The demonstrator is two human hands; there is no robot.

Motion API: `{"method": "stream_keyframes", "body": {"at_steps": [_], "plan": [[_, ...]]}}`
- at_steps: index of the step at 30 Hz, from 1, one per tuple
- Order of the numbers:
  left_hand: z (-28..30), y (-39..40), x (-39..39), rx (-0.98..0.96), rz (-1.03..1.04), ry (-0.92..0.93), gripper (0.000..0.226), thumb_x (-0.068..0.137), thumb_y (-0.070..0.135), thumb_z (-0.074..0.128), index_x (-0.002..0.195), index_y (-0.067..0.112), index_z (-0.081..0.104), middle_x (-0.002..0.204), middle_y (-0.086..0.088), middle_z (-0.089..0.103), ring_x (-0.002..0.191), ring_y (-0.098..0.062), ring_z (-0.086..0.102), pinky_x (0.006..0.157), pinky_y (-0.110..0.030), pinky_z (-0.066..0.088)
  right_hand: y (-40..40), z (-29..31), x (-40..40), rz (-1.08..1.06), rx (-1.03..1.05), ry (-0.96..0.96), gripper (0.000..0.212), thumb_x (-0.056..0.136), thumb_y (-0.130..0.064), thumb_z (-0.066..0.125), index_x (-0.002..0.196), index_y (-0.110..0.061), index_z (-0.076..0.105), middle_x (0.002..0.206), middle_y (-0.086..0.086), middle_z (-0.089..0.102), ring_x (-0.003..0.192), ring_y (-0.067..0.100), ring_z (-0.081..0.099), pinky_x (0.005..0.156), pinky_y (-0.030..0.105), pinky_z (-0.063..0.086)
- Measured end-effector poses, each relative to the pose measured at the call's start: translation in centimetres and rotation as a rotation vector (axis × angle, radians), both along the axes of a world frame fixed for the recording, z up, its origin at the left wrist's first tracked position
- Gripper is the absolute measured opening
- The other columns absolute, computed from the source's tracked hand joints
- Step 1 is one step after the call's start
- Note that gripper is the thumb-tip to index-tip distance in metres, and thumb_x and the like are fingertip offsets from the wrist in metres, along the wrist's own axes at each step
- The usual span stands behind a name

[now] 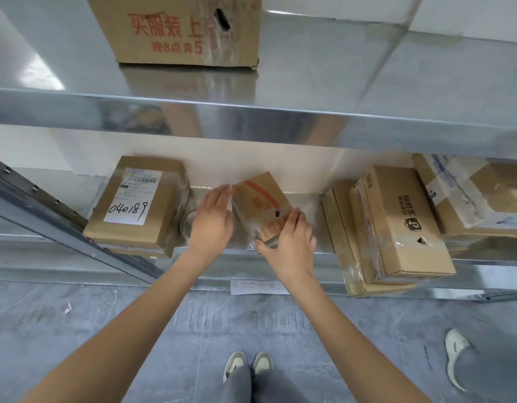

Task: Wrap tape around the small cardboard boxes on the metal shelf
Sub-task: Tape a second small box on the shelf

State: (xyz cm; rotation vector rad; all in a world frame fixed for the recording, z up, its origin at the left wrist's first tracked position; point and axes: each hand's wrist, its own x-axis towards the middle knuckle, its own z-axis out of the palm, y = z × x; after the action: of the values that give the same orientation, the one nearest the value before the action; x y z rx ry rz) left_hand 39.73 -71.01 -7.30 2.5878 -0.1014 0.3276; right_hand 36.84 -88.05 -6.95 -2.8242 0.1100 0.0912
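The small box (pixel 261 206) sits mid-shelf (pixel 280 257) — right hand (pixel 289 242) grips its near end, left hand (pixel 212 219) lies flat with straight fingers alongside. Clear tape already glints on it and on neighbouring boxes (pixel 396 225) — wrapping seems well underway.

Seen from above: two bare forearms, no sleeves reaching wrist or elbow, no watch, no rings, no bracelets. Left hand (pixel 211 219) and right hand (pixel 292 239) ungloved, nails short and unpainted. Below, loose grey trousers (pixel 268 383), plain cloth, softly creased at the knee, hems falling over the tops of the shoes. On the feet, low sneakers (pixel 248 363) in off-white with darker grey-green panels across the toes and pale rubber edges, side by side. No logos or lettering legible on the clothing at this size; laces hidden under the trouser hems.
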Motion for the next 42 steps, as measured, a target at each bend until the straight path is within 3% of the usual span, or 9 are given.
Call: {"method": "stream_keyframes", "body": {"at_steps": [4, 9, 17, 21, 25, 28, 31, 37, 42], "plan": [[0.3, -1.1, 4.4, 0.296, -0.219, 0.198, 0.057, 0.106, 0.038, 0.023, 0.157, 0.015, 0.011, 0.165, 0.000, 0.006, 0.152, -0.020, 0.003, 0.122, -0.035, 0.004, 0.1, -0.1, 0.1, 0.046, -0.111, 0.047, 0.117, 0.077, -0.072, 0.054, 0.152, -0.001, 0.000, 0.161, 0.015, 0.006, 0.147, 0.027, 0.008, 0.115, 0.049, 0.016], [-1.8, -1.1, 5.0, 0.373, -0.226, 0.252, 0.057, 0.106, 0.037, 0.021, 0.157, 0.019, 0.003, 0.165, 0.002, 0.003, 0.152, -0.018, 0.002, 0.121, -0.031, 0.004, 2.0, 0.6, 2.6, 0.079, -0.164, 0.153, 0.127, 0.073, -0.066, 0.064, 0.148, 0.008, -0.008, 0.158, 0.026, -0.010, 0.147, 0.032, -0.015, 0.114, 0.060, -0.004], [-1.4, -1.0, 4.8, 0.397, -0.209, 0.301, 0.056, 0.106, 0.036, 0.018, 0.157, 0.019, 0.001, 0.165, 0.001, 0.001, 0.152, -0.019, 0.004, 0.122, -0.035, 0.008, 4.0, -0.7, -0.9, 0.209, -0.391, -0.163, 0.052, 0.090, -0.014, 0.050, 0.140, 0.000, 0.047, 0.146, 0.020, 0.043, 0.137, 0.029, 0.041, 0.113, 0.045, 0.033], [-1.4, -1.0, 4.9, 0.398, -0.221, 0.316, 0.055, 0.106, 0.037, 0.014, 0.157, 0.021, -0.002, 0.165, 0.002, -0.001, 0.152, -0.018, 0.002, 0.122, -0.035, 0.005, 3.6, -0.8, -2.7, 0.312, -0.341, -0.237, 0.065, 0.079, 0.004, 0.022, 0.136, -0.004, 0.053, 0.142, 0.015, 0.050, 0.133, 0.027, 0.047, 0.107, 0.039, 0.042], [-1.2, -1.1, 5.0, 0.367, -0.219, 0.317, 0.055, 0.106, 0.037, 0.015, 0.157, 0.021, 0.000, 0.165, 0.003, 0.000, 0.152, -0.019, 0.003, 0.122, -0.036, 0.003, 2.1, -0.4, -2.2, 0.392, -0.178, -0.249, 0.063, 0.081, 0.005, 0.049, 0.143, -0.004, 0.044, 0.150, 0.013, 0.040, 0.139, 0.027, 0.039, 0.116, 0.047, 0.025], [-0.8, -1.1, 4.9, 0.327, -0.228, 0.314, 0.055, 0.107, 0.036, 0.018, 0.157, 0.019, 0.003, 0.165, 0.000, 0.004, 0.151, -0.021, 0.007, 0.122, -0.034, 0.005, 0.0, -0.6, -0.8, 0.232, 0.012, -0.099, 0.097, 0.082, -0.048, 0.069, 0.154, -0.015, 0.014, 0.161, 0.006, 0.004, 0.149, 0.029, 0.006, 0.118, 0.049, 0.000], [-0.1, -1.1, 4.3, 0.210, -0.233, 0.349, 0.057, 0.107, 0.038, 0.023, 0.157, 0.016, 0.010, 0.164, -0.001, 0.009, 0.148, -0.022, 0.012, 0.121, -0.035, 0.012, -1.0, -0.4, 0.5, 0.063, 0.480, 0.000, 0.112, 0.067, -0.043, 0.084, 0.151, -0.011, 0.018, 0.152, 0.013, 0.020, 0.139, 0.026, 0.028, 0.115, 0.033, 0.027], [1.2, 1.5, 2.0, 0.081, -0.216, 0.127, 0.049, 0.105, 0.035, 0.029, 0.145, 0.009, 0.041, 0.148, -0.009, 0.041, 0.135, -0.026, 0.035, 0.109, -0.042, 0.037, -3.0, 0.1, 4.2, -0.032, 0.886, 0.269, 0.087, 0.064, -0.043, 0.084, 0.138, -0.018, 0.045, 0.127, -0.003, 0.050, 0.112, 0.011, 0.053, 0.086, 0.016, 0.044], [-1.3, 0.5, 1.4, -0.129, -0.167, 0.253, 0.054, 0.106, 0.029, 0.034, 0.155, 0.015, 0.019, 0.162, -0.006, 0.014, 0.147, -0.022, 0.018, 0.116, -0.033, 0.023, -3.9, -0.6, 7.5, -0.218, 1.055, 0.328, 0.026, 0.089, -0.030, 0.067, 0.110, -0.015, 0.067, 0.115, 0.007, 0.068, 0.100, 0.017, 0.062, 0.079, 0.019, 0.046]]}}
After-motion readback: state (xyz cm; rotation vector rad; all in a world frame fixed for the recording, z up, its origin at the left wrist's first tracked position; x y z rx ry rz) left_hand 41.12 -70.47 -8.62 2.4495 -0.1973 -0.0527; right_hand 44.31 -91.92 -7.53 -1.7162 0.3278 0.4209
